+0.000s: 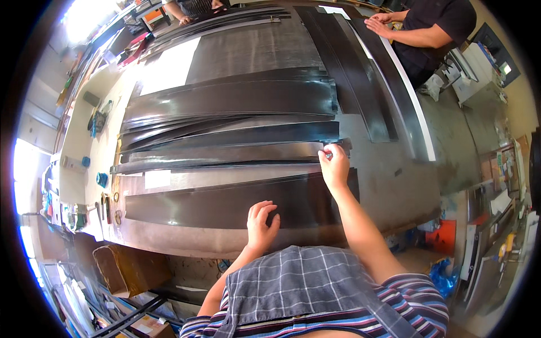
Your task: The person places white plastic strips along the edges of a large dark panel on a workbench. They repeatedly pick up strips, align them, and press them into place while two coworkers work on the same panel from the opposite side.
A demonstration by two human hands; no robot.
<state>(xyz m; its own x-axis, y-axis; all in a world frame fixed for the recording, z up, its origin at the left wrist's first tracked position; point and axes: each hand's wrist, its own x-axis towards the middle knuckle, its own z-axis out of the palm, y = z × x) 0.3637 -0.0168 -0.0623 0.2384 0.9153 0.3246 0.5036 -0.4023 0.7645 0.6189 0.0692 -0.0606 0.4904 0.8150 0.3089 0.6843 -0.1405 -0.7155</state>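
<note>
A long, dark, flat sheet strip (191,205) lies across the table's near side. Over its near edge is my left hand (261,226), fingers loosely bent and thumb apart, with nothing in it. Farther right, my right hand (335,168) is pinched closed at the right ends of a stack of glossy dark strips (236,153). What sits between its fingertips is too small to make out. Beyond that stack, more dark strips (225,98) overlap in uneven layers, some of them slanting.
Scissors (107,208) and a blue tape roll (101,179) lie at the left table edge. Long dark strips (352,73) run lengthwise at the right, where a person in black (434,34) handles them. Another person's hand (185,20) shows at the far left. A cardboard box (132,270) stands below.
</note>
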